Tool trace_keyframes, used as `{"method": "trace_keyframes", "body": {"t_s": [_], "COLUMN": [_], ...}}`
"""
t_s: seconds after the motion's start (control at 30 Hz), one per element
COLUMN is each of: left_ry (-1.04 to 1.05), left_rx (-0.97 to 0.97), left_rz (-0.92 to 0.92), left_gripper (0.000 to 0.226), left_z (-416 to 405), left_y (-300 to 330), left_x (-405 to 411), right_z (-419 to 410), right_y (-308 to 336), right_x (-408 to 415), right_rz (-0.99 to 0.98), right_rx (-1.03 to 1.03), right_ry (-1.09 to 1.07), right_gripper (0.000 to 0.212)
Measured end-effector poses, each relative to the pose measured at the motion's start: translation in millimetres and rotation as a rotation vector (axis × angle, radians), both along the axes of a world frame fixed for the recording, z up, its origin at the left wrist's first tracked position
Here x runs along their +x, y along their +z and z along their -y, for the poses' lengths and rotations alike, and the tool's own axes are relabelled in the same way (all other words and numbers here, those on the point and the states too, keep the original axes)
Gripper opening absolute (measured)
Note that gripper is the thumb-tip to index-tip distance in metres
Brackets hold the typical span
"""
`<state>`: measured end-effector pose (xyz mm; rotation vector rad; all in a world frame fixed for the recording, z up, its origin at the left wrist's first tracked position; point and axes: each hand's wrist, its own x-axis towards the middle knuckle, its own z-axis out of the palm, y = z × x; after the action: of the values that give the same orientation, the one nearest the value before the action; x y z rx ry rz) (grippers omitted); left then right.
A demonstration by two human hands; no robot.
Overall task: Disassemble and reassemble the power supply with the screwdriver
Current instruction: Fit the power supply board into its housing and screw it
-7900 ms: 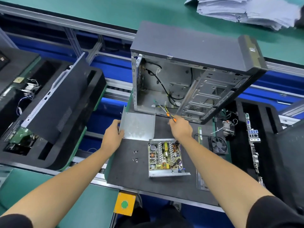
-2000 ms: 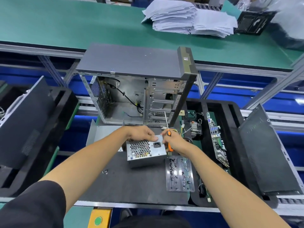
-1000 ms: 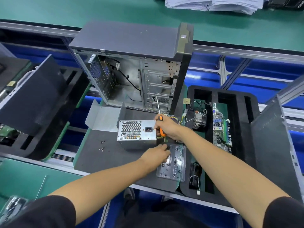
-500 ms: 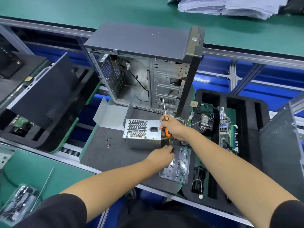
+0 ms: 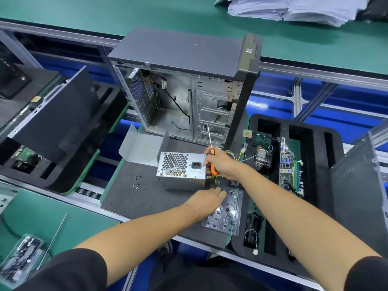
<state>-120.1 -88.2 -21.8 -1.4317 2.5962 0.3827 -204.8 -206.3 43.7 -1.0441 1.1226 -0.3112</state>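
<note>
Standing beyond both hands, an open computer case (image 5: 184,85) rises upright on the dark tabletop (image 5: 134,198), its side panel off and metal interior exposed. Just beside the right hand (image 5: 223,164), on its left, the power supply (image 5: 180,172) sits on the tabletop with its honeycomb grille and power socket facing the viewer. Behind the power supply lies a bent sheet-metal cover (image 5: 142,147). The right hand grips the orange-handled screwdriver (image 5: 212,157), shaft pointing up toward the case, while resting against the power supply's right edge. Nearer the viewer, the left hand (image 5: 206,201) reaches with curled fingers onto a clear plastic parts tray (image 5: 227,217); whether it pinches anything cannot be told. Left of that hand, loose screws (image 5: 136,181) lie scattered.
</note>
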Motion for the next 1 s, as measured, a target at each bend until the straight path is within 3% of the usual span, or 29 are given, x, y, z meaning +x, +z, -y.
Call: {"method": "trace_keyframes", "body": {"t_s": [0.1,0.33,0.63,0.73,0.83,1.0], "left_ry": [0.009,0.198,0.241,0.259,0.212,0.045], "left_rx": [0.016,0.134,0.096,0.101,0.094,0.157], "left_rz": [-0.026,-0.205,-0.215,-0.303,-0.348,-0.226], "left_gripper": [0.048,0.023,0.022,0.014,0.022,0.031], "left_z": [4,10,7,7,12,22], "left_y": [-3,-8,-10,-10,-7,-5], "left_x": [3,9,6,1,-11,-34], "right_z": [1,3,6,6,6,6], "right_y": [0,0,-2,-2,-4,-7], "right_x": [0,0,0,0,0,2], "right_rz": [-0.005,-0.006,-0.012,-0.011,-0.005,-0.002], "right_rx": [-0.007,-0.012,-0.009,-0.014,-0.014,-0.010], "right_ry": [0.002,0.018,0.036,0.039,0.030,0.023], "right_gripper": [0.021,0.023,0.025,0.025,0.026,0.030]}}
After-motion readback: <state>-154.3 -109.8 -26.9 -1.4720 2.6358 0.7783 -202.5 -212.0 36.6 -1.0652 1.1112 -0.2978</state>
